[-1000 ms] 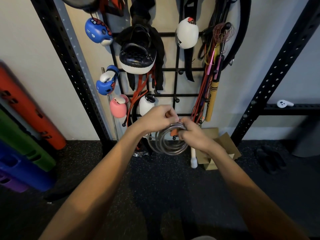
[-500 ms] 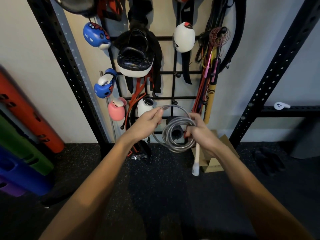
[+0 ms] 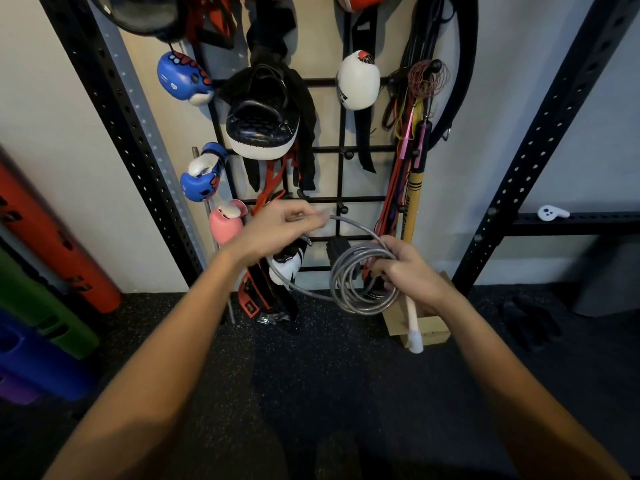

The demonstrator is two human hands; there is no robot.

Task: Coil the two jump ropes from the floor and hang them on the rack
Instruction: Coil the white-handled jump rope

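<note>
Progress partial: gripped coiled jump rope [image 3: 363, 308] in right hand [image 3: 408, 271] before the rack [image 3: 360, 199], pinched its last loose loop in left hand [image 3: 277, 226]; hanging not done, second rope unseen.

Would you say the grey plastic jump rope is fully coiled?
Partly: right hand holds the jump rope looped; a loose strand reaches the left hand.

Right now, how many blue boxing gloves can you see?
2. One blue boxing glove by the upper left edge of the black wire rack; the second blue boxing glove below it. Others may be hidden.
</note>
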